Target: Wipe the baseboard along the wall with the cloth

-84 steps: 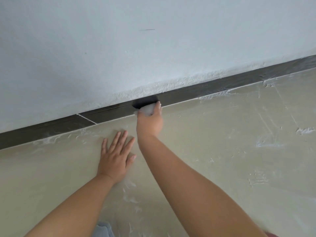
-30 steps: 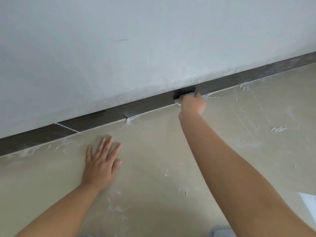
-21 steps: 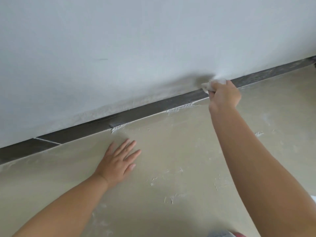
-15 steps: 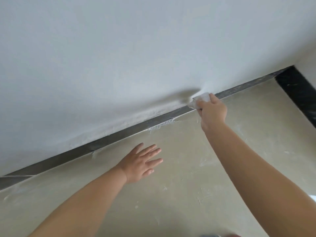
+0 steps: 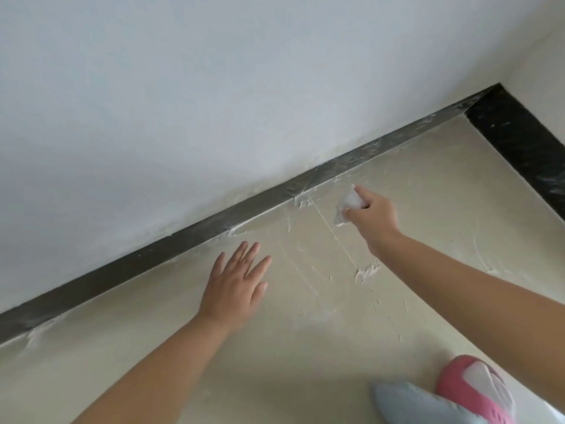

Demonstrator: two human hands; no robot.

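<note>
Though bunched small, cloth (image 5: 347,206) looks soft, light, limp w/ loose corner drooping; best kept wadded in fingertips so a firm pad meets the edge. Pinched in right hand (image 5: 374,217), off the baseboard (image 5: 195,232), just above floor (image 5: 412,191) nr dusty stretch before corner. Left hand (image 5: 237,286) spread flat on floor, holding nothing. White smears on floor & baseboard.

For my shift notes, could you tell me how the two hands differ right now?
The left hand lies flat with fingers spread on the floor; the right hand is curled around the white cloth, holding it off the baseboard. The right reaches farther forward. Both are bare.
</note>
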